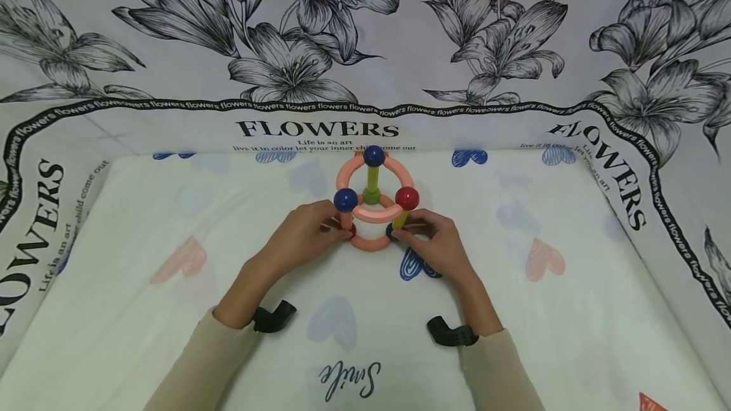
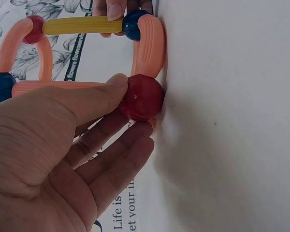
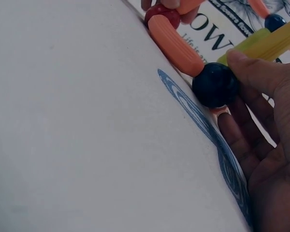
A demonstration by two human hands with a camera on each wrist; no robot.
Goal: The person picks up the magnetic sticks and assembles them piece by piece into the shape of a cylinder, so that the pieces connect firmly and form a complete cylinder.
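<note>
A toy frame of balls and rods stands on the cloth in the head view. Its upper ring of curved orange rods [image 1: 377, 215] joins two blue balls and a red ball [image 1: 407, 198]. Below is a second orange ring [image 1: 370, 244], with a green ball [image 1: 371, 196] at the back. An orange upright, a yellow rod [image 3: 273, 42] and a yellow-green rod [image 1: 373, 179] link the rings. My left hand [image 1: 308, 227] pinches the lower red ball [image 2: 142, 98] between thumb and fingers. My right hand [image 1: 438, 243] grips the lower blue ball [image 3: 215, 85], thumb against the yellow rod.
White cloth [image 1: 480, 366] printed with hearts and the word Smile covers the surface. Behind it is a flower-printed cloth [image 1: 400, 49] with a black lettered band. Black wrist pieces [image 1: 275, 317] sit at both sleeve cuffs.
</note>
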